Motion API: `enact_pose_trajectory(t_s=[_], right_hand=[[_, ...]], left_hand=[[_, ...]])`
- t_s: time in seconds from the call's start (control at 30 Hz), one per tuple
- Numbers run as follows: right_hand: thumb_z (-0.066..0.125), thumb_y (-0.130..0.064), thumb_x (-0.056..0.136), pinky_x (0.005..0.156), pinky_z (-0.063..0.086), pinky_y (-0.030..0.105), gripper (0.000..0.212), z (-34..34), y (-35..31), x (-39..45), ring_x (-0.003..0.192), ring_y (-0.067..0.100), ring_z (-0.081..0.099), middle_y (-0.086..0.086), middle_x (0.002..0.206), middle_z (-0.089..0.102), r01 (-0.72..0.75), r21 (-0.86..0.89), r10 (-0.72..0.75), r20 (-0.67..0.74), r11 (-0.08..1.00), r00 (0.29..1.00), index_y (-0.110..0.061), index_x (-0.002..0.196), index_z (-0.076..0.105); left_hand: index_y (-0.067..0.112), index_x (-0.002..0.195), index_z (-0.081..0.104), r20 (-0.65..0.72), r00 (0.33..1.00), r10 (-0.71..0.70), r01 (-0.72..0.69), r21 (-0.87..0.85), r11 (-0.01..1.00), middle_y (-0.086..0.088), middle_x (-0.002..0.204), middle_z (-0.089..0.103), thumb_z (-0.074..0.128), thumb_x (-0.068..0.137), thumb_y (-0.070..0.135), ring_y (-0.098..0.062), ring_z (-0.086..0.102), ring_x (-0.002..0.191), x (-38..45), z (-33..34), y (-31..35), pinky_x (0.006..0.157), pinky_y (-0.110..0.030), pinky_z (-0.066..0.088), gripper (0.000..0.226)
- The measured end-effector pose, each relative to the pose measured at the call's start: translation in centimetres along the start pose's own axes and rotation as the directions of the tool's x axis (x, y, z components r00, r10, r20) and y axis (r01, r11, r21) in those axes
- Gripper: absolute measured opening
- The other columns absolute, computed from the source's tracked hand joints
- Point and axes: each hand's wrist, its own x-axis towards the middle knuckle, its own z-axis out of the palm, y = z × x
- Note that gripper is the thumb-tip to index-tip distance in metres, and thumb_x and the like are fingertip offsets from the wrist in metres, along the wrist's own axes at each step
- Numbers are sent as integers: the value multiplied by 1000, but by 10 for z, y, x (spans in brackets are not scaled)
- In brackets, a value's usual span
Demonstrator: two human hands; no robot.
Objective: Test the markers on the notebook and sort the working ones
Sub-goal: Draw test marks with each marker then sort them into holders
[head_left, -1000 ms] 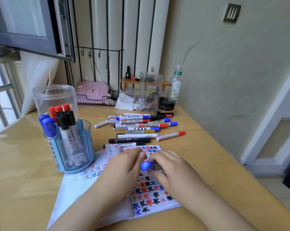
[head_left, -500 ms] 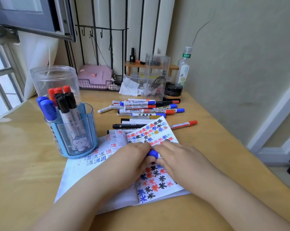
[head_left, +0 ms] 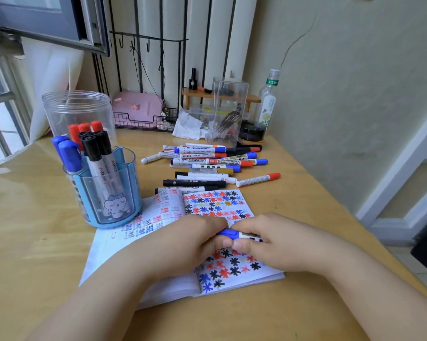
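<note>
A white marker with a blue cap was held across the open notebook with its page of red, blue and black star marks, near the front edge of the light wooden table. The cap end was pinched by the curled fingers of the left hand, and the white barrel was gripped by the right hand; the two hands were brought close together, thumbs almost touching. This hold was judged to serve for pulling the cap off or pushing it on; which of the two could not be told. The marker was kept just above the page, probably so that a test mark could be made there at once.

A heap of loose markers with white barrels and red, blue and black caps was left beyond the notebook, toward the back edge of the table, likely the ones not yet tested. At the left of the notebook, touching its corner, a blue translucent plastic pen cup was placed with capped markers standing upright in it, apparently the working ones. A clear empty plastic jar was seen behind the cup.
</note>
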Motion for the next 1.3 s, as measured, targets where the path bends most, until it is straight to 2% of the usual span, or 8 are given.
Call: enact_pose_trajectory(t_s=[0.2,0.47,0.53,0.63,0.8,0.93,1.17,1.3], right_hand=[[49,-34,97,52,34,20,30,-7,5,-7,50,6,37,-14,53,40,-44,321,2,130,946,992,-22,69,50],[45,-27,99,42,27,12,31,-7,3,-6,43,2,30,-10,55,36,-212,498,77,277,841,958,3,96,52],[45,-29,99,46,31,11,32,-6,0,-7,44,0,36,-13,55,44,-176,414,98,203,893,974,1,101,56],[45,-41,96,59,40,17,21,-5,-10,-10,65,0,49,-10,78,58,-82,14,82,-30,997,996,-25,97,58],[29,-39,101,76,41,34,28,15,-25,-13,96,20,53,-4,110,51,-59,-383,10,-129,922,992,-22,117,45],[32,-40,99,70,44,41,23,11,-7,-17,79,20,52,-6,82,55,-15,-171,-16,-177,985,984,-26,96,49],[36,-50,95,70,42,17,32,6,15,-27,74,-6,54,-14,81,63,-218,137,232,-97,966,968,-40,125,36],[36,-29,96,69,44,20,31,1,8,-40,65,-3,52,-16,86,67,-242,379,271,-24,893,962,-37,125,35]], left_hand=[[16,88,50,24,1000,11,-11,10,1000,5,74,48,40,96,40,-11,40,64,-1,-2,13,61,-28,35,28],[18,84,45,52,999,-6,4,40,999,2,75,49,38,95,43,-15,41,65,-2,-4,15,63,-32,35,28],[17,86,49,34,999,-24,23,28,999,4,74,49,38,94,45,-12,41,64,-3,-5,12,62,-30,36,31],[19,88,50,44,996,-76,76,-8,997,5,73,49,37,95,44,-10,42,63,-3,-7,7,61,-28,35,29],[17,91,51,47,996,-72,73,-18,997,3,75,52,37,97,39,-10,42,63,-2,-4,5,62,-27,34,27],[20,85,49,30,998,-50,53,-83,995,7,71,48,39,94,41,-7,41,63,-5,-7,2,60,-23,33,26],[28,72,39,55,983,-178,176,28,984,5,69,47,37,93,48,-8,42,62,-2,-9,-6,63,-30,38,29],[27,94,54,46,983,-177,174,65,983,3,89,59,42,93,46,-12,50,75,-1,-5,-7,70,-29,41,22]])
